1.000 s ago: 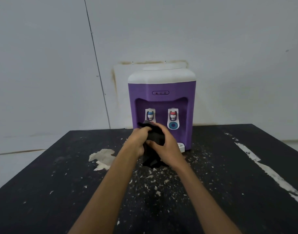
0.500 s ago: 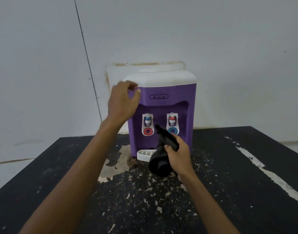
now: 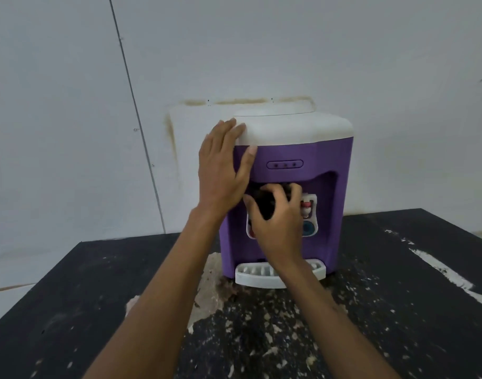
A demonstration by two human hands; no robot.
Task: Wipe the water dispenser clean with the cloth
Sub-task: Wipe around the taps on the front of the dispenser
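Observation:
A purple water dispenser with a white top and a white drip tray stands on the black table. My left hand lies flat against its upper left corner, fingers straight over the white top's edge. My right hand grips a bunched black cloth and presses it into the tap recess, over the left tap. The right tap with its blue ring shows beside my fingers. The left tap is mostly hidden.
The black tabletop is worn, with pale flakes and a bare patch in front-left of the dispenser. A white scraped stripe runs along the right side. A grey wall stands close behind the dispenser.
My right hand lifted the cloth from in front of the drip tray up into the tap recess. My left hand flattened on the dispenser's corner. The view moved closer.

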